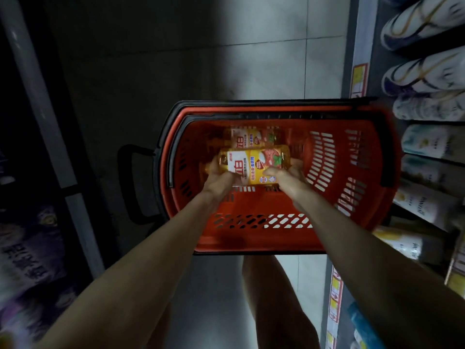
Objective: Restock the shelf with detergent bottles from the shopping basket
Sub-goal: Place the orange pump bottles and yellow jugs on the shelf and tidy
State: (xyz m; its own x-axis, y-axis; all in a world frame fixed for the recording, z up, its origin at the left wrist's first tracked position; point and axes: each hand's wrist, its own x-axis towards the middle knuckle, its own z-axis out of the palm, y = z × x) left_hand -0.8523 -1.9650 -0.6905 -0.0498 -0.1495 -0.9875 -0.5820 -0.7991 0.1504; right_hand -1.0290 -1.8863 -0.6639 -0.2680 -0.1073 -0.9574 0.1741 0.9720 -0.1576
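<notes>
Head view: reaches both arms down into red basket [251,244], grips yellow detergent bottle [254,163] level between left hand [219,181] and right hand [286,178], fingers [297,164] curled round its ends.

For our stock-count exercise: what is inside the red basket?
One yellow bottle, gripped by left hand and right hand; a second bottle lies behind it, partly covered. Anything beneath is hidden.

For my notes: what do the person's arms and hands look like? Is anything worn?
The left forearm and right forearm are bare, no sleeves in view. The left hand and right hand wear no gloves; no watch or ring shows.
</notes>
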